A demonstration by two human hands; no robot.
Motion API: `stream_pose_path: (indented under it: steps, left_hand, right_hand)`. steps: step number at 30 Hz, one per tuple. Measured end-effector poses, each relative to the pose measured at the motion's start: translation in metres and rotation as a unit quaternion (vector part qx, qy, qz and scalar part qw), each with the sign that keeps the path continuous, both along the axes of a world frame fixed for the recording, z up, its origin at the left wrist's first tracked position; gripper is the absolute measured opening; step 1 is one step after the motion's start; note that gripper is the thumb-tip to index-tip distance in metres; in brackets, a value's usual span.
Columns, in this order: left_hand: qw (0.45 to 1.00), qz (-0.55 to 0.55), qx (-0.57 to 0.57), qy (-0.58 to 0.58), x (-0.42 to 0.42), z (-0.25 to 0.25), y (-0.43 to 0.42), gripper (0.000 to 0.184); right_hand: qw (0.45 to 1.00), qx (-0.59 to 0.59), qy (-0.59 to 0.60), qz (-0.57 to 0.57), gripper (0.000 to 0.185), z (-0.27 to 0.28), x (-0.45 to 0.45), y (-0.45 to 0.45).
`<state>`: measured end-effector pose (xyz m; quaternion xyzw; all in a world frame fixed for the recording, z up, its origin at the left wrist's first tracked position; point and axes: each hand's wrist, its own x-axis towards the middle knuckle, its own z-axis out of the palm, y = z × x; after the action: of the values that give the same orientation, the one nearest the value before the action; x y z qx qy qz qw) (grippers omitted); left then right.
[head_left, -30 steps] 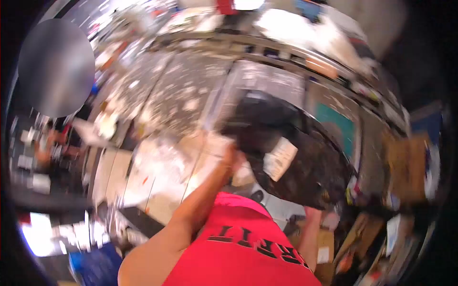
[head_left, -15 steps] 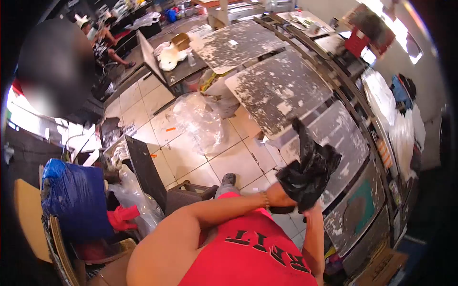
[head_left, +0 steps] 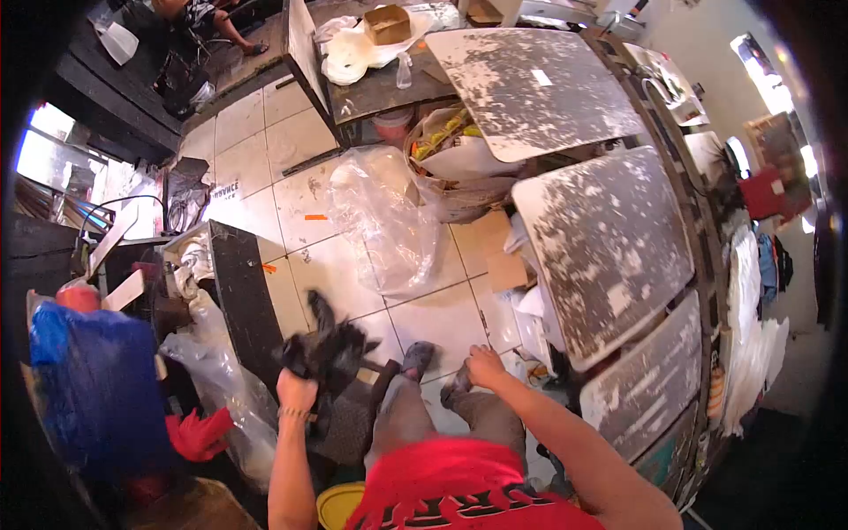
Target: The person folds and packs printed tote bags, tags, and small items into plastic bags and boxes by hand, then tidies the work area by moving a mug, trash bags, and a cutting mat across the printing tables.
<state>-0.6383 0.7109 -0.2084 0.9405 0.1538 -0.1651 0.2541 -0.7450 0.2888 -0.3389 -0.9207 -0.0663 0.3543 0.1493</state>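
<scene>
At the left, my left hand [head_left: 296, 390], with a bracelet at its wrist, is closed around a crumpled black plastic bag [head_left: 331, 353]. The bag is smeared by motion and hangs over a dark stool [head_left: 349, 428]. In front of my right knee is my right hand [head_left: 482, 365], its fingers curled in. Whether anything is inside those fingers I cannot make out. Between the two hands my shoe [head_left: 420, 358] rests on the tiled floor [head_left: 433, 318].
Paint-flecked boards [head_left: 609, 256] line the right side. A clear plastic sheet [head_left: 389, 230] lies on the tiles ahead, beside a filled sack [head_left: 459, 190]. A dark panel [head_left: 243, 291] and a blue plastic-wrapped bundle [head_left: 97, 380] stand left. Another person's leg [head_left: 231, 31] shows at the back.
The black bag has moved from the boards on the right to my left side in my left hand. My right hand has come off it. The view has shifted too.
</scene>
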Motion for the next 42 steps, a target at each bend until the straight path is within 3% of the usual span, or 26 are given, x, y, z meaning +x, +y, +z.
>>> stream_pose_path:
  steps: [2,3,4,5,9,11,14,17,19,21,23,26,27,28,29,30,32,33,37,38,39,40,41,42]
  left_hand:
    - [0.999,0.043,0.011,-0.009,-0.014,0.02,0.0,0.034]
    - [0.997,-0.014,-0.023,-0.071,-0.044,-0.023,0.037,0.036]
    - [1.0,0.003,0.007,-0.013,-0.067,-0.036,0.05,0.036]
    - [0.995,-0.014,0.076,-0.067,-0.08,-0.04,0.042,0.022]
    - [0.994,0.072,0.087,0.002,-0.123,-0.052,0.039,0.022]
    - [0.991,0.098,0.092,0.024,-0.128,-0.058,0.035,0.022]
    - [0.987,0.118,0.104,0.039,-0.13,-0.066,0.035,0.023]
    - [0.985,0.124,0.114,0.038,-0.132,-0.064,0.035,0.025]
    - [0.985,0.125,0.114,0.03,-0.131,-0.059,0.037,0.026]
    - [0.985,0.132,0.114,0.018,-0.133,-0.047,0.041,0.027]
    - [0.983,0.143,0.113,-0.008,-0.131,-0.036,0.048,0.028]
    - [0.973,0.18,0.098,-0.108,-0.113,-0.025,0.06,0.03]
    - [0.962,0.157,0.111,-0.193,-0.096,-0.015,0.059,0.031]
    - [0.945,0.067,0.182,-0.264,-0.07,0.008,0.048,0.032]
    - [0.859,-0.108,0.387,-0.317,-0.03,0.064,0.016,0.034]
    - [0.883,-0.126,0.297,-0.34,-0.002,0.07,0.002,0.033]
    - [0.952,-0.087,-0.019,-0.292,0.045,0.054,-0.032,0.03]
    - [0.961,-0.087,-0.083,-0.248,0.067,0.043,-0.048,0.029]
    - [0.985,-0.119,-0.097,-0.082,0.11,-0.011,-0.077,0.029]
    - [0.986,-0.127,-0.095,-0.06,0.111,-0.016,-0.073,0.029]
    - [0.985,-0.141,-0.087,-0.043,0.119,-0.017,-0.077,0.031]
    - [0.984,-0.16,-0.073,-0.036,0.121,-0.016,-0.076,0.032]
    - [0.981,-0.182,-0.063,-0.031,0.125,-0.015,-0.078,0.034]
    - [0.976,-0.206,-0.058,-0.031,0.131,-0.015,-0.084,0.036]
  right_hand:
    - [0.993,-0.042,-0.038,0.106,0.021,-0.062,0.04,0.011]
    - [0.984,-0.063,-0.056,0.159,0.021,-0.1,0.057,0.017]
    - [0.967,-0.121,-0.062,0.217,0.031,-0.152,0.074,0.023]
    - [0.958,-0.146,-0.089,0.232,0.033,-0.198,0.093,0.021]
    - [0.897,-0.272,-0.187,0.294,0.049,-0.348,0.191,0.032]
    - [0.864,-0.334,-0.091,0.366,0.052,-0.34,0.245,0.038]
    - [0.841,-0.324,-0.225,0.371,0.047,-0.373,0.286,0.033]
    - [0.896,-0.296,-0.166,0.286,0.04,-0.384,0.321,0.058]
    - [0.991,-0.066,-0.038,0.11,0.031,-0.326,0.344,0.089]
    - [0.968,0.107,-0.179,0.141,0.028,-0.276,0.345,0.12]
    - [0.961,0.206,-0.176,0.056,0.033,-0.146,0.354,0.154]
    - [0.909,0.33,-0.247,-0.057,0.037,-0.012,0.377,0.186]
    - [0.894,0.368,-0.248,-0.068,0.038,0.024,0.39,0.19]
    - [0.862,0.424,-0.272,-0.06,0.036,0.058,0.404,0.192]
    - [0.826,0.478,-0.295,-0.051,0.034,0.091,0.413,0.195]
    - [0.831,0.519,-0.172,-0.098,0.034,0.144,0.413,0.196]
    - [0.798,0.568,0.073,-0.186,0.032,0.263,0.405,0.191]
    - [0.786,0.577,0.074,-0.21,0.03,0.329,0.388,0.187]
    - [0.701,0.67,0.038,-0.241,0.031,0.471,0.345,0.143]
    - [0.725,0.645,-0.016,-0.239,0.031,0.492,0.325,0.134]
    - [0.702,0.671,0.001,-0.238,0.036,0.5,0.311,0.127]
    - [0.814,0.525,-0.25,0.018,0.045,0.475,0.307,0.123]
    - [0.755,0.318,-0.548,0.169,0.055,0.451,0.305,0.119]
    - [0.732,0.63,-0.258,0.021,0.045,0.415,0.303,0.139]
